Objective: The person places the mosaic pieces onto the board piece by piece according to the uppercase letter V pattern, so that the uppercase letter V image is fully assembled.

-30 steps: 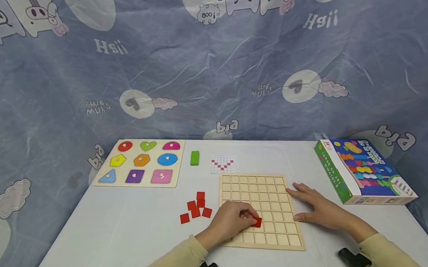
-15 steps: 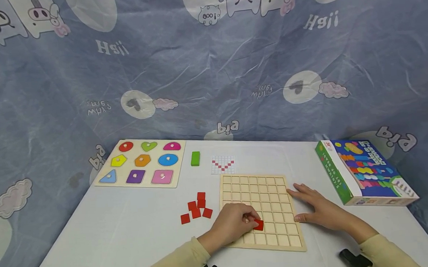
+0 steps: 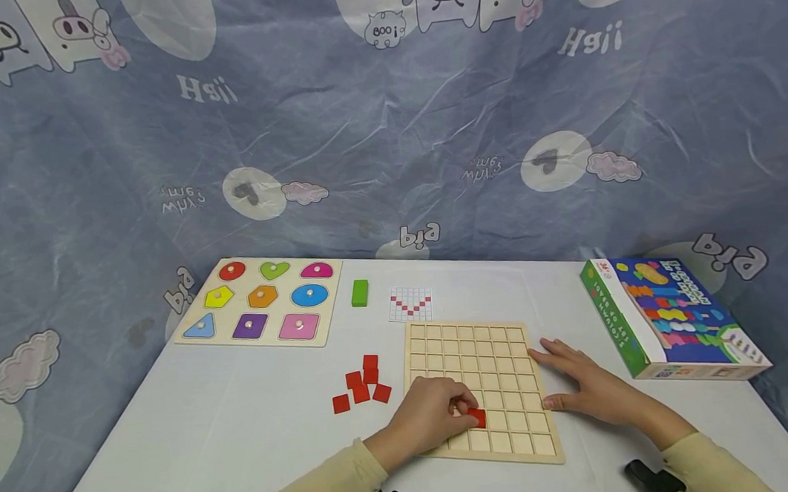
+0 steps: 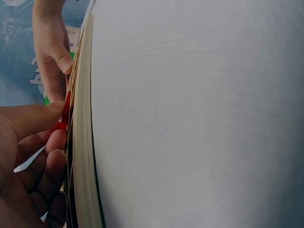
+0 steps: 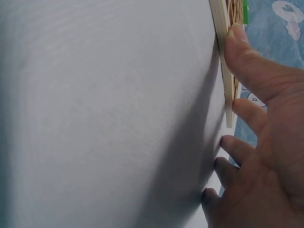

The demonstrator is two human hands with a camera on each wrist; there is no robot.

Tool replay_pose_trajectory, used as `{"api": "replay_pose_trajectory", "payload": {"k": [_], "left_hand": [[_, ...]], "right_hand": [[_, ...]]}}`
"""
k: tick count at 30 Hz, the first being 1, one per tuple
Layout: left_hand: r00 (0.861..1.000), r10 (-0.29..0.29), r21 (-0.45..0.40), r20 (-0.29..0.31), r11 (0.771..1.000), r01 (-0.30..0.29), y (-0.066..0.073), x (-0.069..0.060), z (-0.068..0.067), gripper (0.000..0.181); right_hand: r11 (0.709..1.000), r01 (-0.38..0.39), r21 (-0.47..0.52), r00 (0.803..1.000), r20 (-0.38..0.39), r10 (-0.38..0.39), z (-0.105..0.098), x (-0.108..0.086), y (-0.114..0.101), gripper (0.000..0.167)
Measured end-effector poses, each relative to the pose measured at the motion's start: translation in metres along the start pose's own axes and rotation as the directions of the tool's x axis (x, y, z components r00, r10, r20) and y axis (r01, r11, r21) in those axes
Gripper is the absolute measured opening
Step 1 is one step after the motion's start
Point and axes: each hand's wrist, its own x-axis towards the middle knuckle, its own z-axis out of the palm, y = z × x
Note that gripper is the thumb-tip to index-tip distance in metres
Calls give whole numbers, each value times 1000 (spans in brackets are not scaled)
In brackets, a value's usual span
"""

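My left hand (image 3: 429, 413) pinches a red square tile (image 3: 478, 418) between thumb and fingers, low over the wooden grid board (image 3: 500, 359). In the left wrist view the tile (image 4: 65, 111) stands at the board's surface, tilted against the cells; whether it sits inside a cell cannot be told. My right hand (image 3: 592, 388) rests at the board's right edge, thumb and forefinger touching the rim, its other fingers spread on the table in the right wrist view. Several loose red tiles (image 3: 361, 392) lie left of the board.
Behind the board lies a pattern card (image 3: 410, 304) with a red V of squares. A green block (image 3: 359, 293) and a shape puzzle board (image 3: 256, 301) are at the back left. A colourful game box (image 3: 672, 317) stands at the right on the white table (image 3: 242, 417).
My left hand has shifted the pinched red tile slightly toward me and to the right over the board. The right hand keeps its place at the rim.
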Motion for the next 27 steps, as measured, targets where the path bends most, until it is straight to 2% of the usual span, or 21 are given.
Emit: {"api": "replay_pose_trajectory", "payload": {"k": [4, 10, 18, 27], "left_hand": [[1000, 4, 20, 13, 1000, -4, 0, 0, -1, 12], [999, 33, 59, -5, 998, -32, 2, 1, 0, 13], [999, 40, 90, -13, 995, -38, 4, 1, 1, 13], [1000, 19, 63, -14, 998, -19, 2, 1, -1, 13]], "right_hand": [[1000, 0, 3, 1000, 0, 0, 0, 0, 0, 85], [1000, 2, 13, 1000, 0, -2, 0, 0, -1, 85], [1000, -3, 12, 1000, 3, 3, -1, -1, -2, 86], [1000, 4, 12, 1000, 3, -4, 0, 1, -1, 86]]}}
